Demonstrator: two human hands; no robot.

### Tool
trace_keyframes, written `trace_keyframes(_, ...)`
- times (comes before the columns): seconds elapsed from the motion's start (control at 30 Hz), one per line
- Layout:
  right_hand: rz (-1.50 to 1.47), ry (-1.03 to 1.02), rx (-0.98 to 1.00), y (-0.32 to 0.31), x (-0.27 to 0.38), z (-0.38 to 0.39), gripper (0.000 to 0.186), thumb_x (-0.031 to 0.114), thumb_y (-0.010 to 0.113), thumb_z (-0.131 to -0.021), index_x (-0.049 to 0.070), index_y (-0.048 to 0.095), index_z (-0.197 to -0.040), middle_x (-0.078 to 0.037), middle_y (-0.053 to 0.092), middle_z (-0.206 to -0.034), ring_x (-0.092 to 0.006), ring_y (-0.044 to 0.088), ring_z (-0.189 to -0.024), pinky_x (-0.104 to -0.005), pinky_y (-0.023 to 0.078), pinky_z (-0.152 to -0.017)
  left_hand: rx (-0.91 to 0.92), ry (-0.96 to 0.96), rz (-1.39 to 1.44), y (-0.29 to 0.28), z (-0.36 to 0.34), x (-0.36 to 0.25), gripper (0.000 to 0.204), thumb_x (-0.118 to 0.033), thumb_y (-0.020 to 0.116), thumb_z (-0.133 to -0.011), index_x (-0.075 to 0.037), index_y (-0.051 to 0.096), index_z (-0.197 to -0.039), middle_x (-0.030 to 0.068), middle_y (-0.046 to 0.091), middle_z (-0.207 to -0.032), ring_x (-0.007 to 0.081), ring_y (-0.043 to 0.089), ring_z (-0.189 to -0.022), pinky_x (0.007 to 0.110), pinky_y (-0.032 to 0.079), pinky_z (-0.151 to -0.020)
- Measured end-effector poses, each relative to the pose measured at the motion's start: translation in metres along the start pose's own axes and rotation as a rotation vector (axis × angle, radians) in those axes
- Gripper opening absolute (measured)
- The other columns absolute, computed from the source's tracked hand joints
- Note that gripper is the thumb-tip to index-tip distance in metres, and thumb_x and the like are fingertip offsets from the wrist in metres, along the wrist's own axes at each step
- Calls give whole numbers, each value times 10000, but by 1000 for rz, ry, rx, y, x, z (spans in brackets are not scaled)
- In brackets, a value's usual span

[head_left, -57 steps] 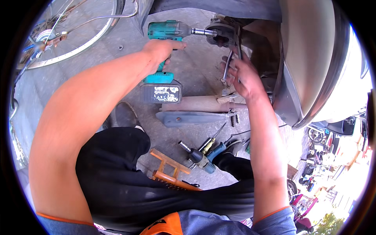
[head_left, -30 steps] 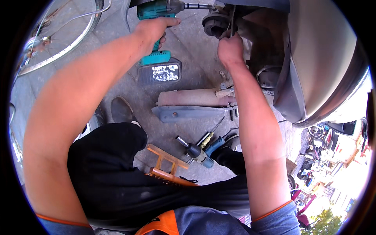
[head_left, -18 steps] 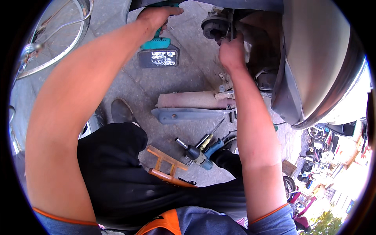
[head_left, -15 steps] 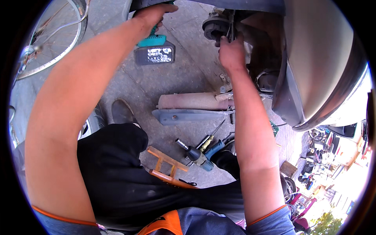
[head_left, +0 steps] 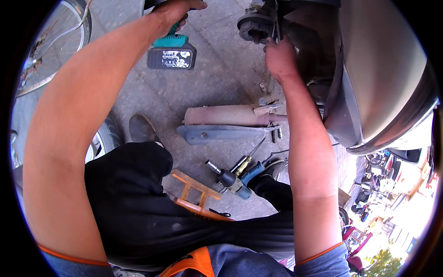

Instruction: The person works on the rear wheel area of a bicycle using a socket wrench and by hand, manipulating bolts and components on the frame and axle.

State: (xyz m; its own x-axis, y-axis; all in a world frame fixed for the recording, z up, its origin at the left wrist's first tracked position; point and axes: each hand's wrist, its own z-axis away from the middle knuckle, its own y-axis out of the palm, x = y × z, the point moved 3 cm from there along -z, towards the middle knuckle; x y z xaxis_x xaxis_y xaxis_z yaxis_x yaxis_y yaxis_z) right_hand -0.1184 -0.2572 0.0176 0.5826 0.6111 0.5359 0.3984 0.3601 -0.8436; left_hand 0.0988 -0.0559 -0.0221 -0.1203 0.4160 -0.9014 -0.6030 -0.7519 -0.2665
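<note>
Left of the hub point(head_left: 255, 29), the cordless power tool point(head_left: 170, 41), judged rigid and battery-heavy, is suitably grasped by its handle point(head_left: 174, 29) in the left grip point(head_left: 173, 16); beside the hub, a metal bar point(head_left: 278, 27) is clasped by the right grip point(head_left: 281, 55).

Dressed in a short-sleeved blue-grey shirt point(head_left: 240, 261), edged with thin orange piping point(head_left: 319, 254) at both cuffs point(head_left: 323, 261) and marked at the front with an orange panel point(head_left: 198, 261) bearing a small black print point(head_left: 182, 266). Bare from the cuffs down to the left hand point(head_left: 171, 15) and the right hand point(head_left: 280, 56), and clad below the waist in loose black trousers point(head_left: 134, 194), creased across the lap and lightly smudged with a pale spot point(head_left: 176, 226). Shod in dark shoes point(head_left: 141, 128), rounded at the toe, with a sliver of white point(head_left: 159, 144) at the left ankle.
</note>
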Motion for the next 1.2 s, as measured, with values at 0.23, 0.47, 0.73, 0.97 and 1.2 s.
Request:
trace_keyframes(0.23,-29,22,20,-1,-2,-4,325,152,627,-978,-33,634,-1245,-278,717,-1096,-445,689,-1059,-486,524,-917,64,78,33,25,-2,-7,437,-443,854,-809,-84,679,-988,-7,484,-770,105,459,-640,306,410,-587)
trace_keyframes(0.47,12,-32,-25,1,-9,-7,279,151,654,-965,-31,668,-1176,-235,752,-917,-389,737,-900,-454,533,-799,42,109,6,30,-10,-1,381,-397,832,-840,-54,684,-916,-1,517,-725,116,484,-610,316,438,-599)
trace_keyframes(0.73,18,-58,-47,6,-20,-10,312,151,654,-960,8,647,-1237,-234,742,-958,-354,743,-916,-428,545,-752,59,76,-58,26,-29,5,393,-411,800,-859,-58,696,-995,39,598,-821,166,559,-699,336,485,-675)
trace_keyframes(0.97,-172,93,66,14,-39,-13,449,79,550,-942,49,509,-1387,-141,717,-1033,-216,712,-846,-380,585,-705,80,40,50,35,-13,0,384,-393,831,-835,-56,676,-934,11,518,-767,125,478,-642,332,437,-612)
trace_keyframes(1.2,-339,215,247,-5,3,8,548,63,509,-908,104,494,-1455,-109,669,-1131,-207,684,-982,-405,560,-771,9,80,-4,25,-11,-1,414,-408,842,-813,-52,675,-945,7,503,-773,128,465,-647,332,431,-619)
